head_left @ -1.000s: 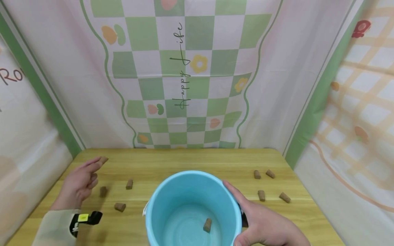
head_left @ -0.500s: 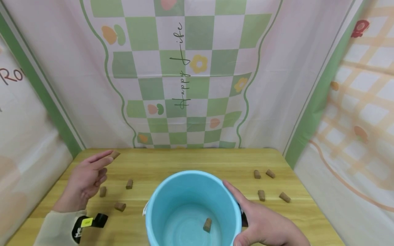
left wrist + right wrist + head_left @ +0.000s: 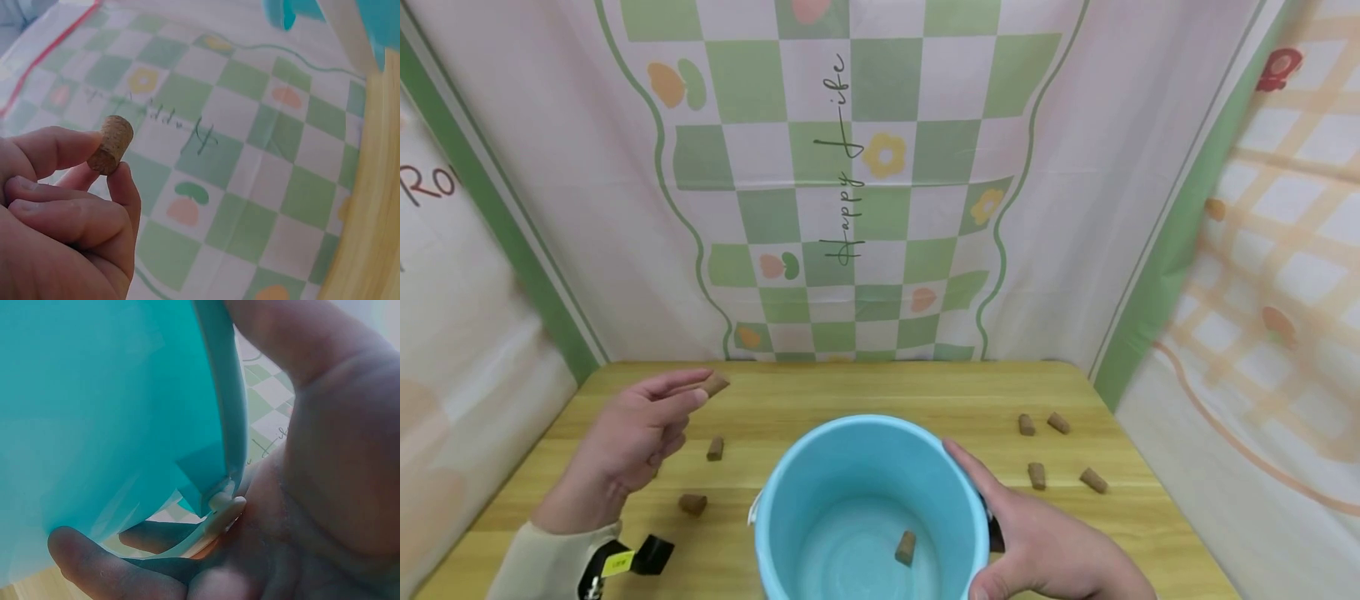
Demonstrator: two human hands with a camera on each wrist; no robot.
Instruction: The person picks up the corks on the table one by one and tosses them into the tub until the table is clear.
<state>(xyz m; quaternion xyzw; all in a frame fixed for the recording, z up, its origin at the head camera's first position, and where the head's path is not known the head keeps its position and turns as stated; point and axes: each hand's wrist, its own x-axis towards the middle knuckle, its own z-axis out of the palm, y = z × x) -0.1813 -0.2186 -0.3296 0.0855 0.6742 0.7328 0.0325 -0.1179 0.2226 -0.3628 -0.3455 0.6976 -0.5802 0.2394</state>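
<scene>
My left hand pinches a small brown cork between thumb and fingertips, above the table's left side. In the left wrist view the cork tilts, and the other fingers curl toward the palm. With my right hand I grip the right side of a light blue bucket. The right wrist view has the fingers spread along the bucket's outer wall, around the white handle. A single loose cork lies on the bucket's floor.
Left of the bucket, corks lie on the wooden table; one is mostly hidden behind my left hand. Several more corks are scattered at the right. A checked curtain hangs behind the table's far edge.
My left hand has moved right, toward the bucket, carrying the pinched cork and now covering most of a cork on the table. The right hand and bucket have stayed in place.
</scene>
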